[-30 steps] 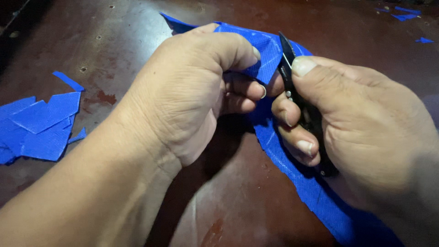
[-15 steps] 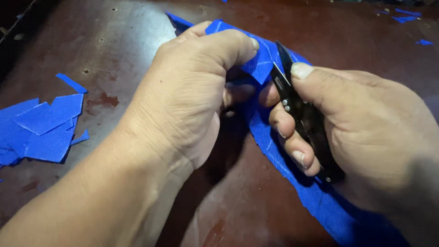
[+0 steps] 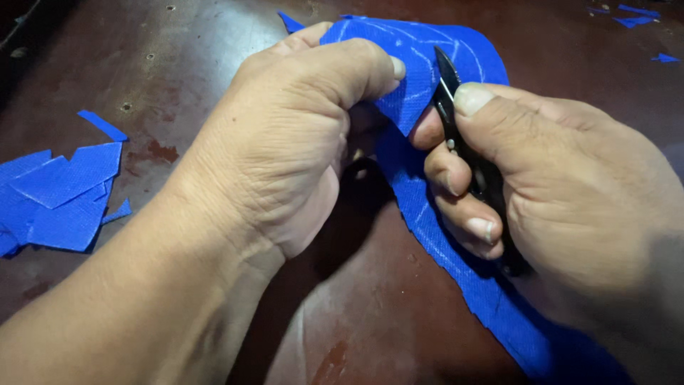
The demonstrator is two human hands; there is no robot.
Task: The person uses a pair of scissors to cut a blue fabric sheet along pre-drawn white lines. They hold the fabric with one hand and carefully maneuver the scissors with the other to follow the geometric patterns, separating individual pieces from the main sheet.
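Note:
My left hand grips the near edge of a blue woven fabric piece marked with faint white chalk lines. The cloth runs from the top middle down to the bottom right corner. My right hand is closed around small black snips, whose pointed blades stick up beside my thumb and rest against the fabric's edge. The snips' handle is hidden in my palm. Both hands sit close together over a dark reddish-brown table.
A pile of cut blue fabric scraps lies at the left edge of the table. A few small blue offcuts are scattered at the top right corner. The tabletop is scuffed and stained.
My hands have drawn the fabric nearer, and more of its upper part with the chalk lines now shows. The snips' blades point higher and stand clear of the fold.

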